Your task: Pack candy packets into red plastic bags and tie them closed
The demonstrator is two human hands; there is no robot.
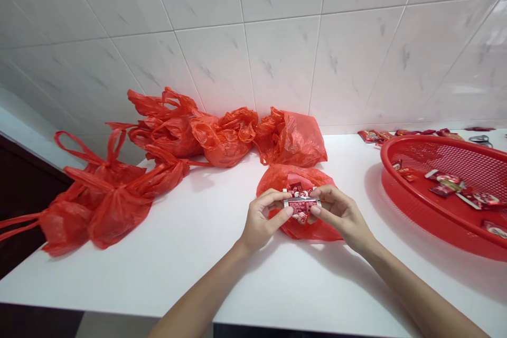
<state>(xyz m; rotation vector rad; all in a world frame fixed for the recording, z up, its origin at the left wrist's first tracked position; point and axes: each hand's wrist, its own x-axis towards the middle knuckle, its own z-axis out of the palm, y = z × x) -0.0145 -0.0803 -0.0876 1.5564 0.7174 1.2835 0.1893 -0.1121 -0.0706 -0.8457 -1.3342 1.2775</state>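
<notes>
Between my two hands is a small red-and-white wrapped candy packet [303, 205], pinched at its left end by my left hand [261, 219] and at its right end by my right hand [344, 216]. Both hands are closed on it, thumbs toward me. Right beneath lies an opened red plastic bag [312, 231], spread on the white table. Other red-and-white wrappers show in the bag's mouth, partly covered by the held packet and my fingers.
Several filled red plastic bags [299, 137] line the tiled wall and continue to tied bags [119, 211] at the left. A red mesh basket [428, 216] with a few wrapped packets [446, 177] stands at the right. Behind it lie more packets [370, 136] and scissors [480, 140].
</notes>
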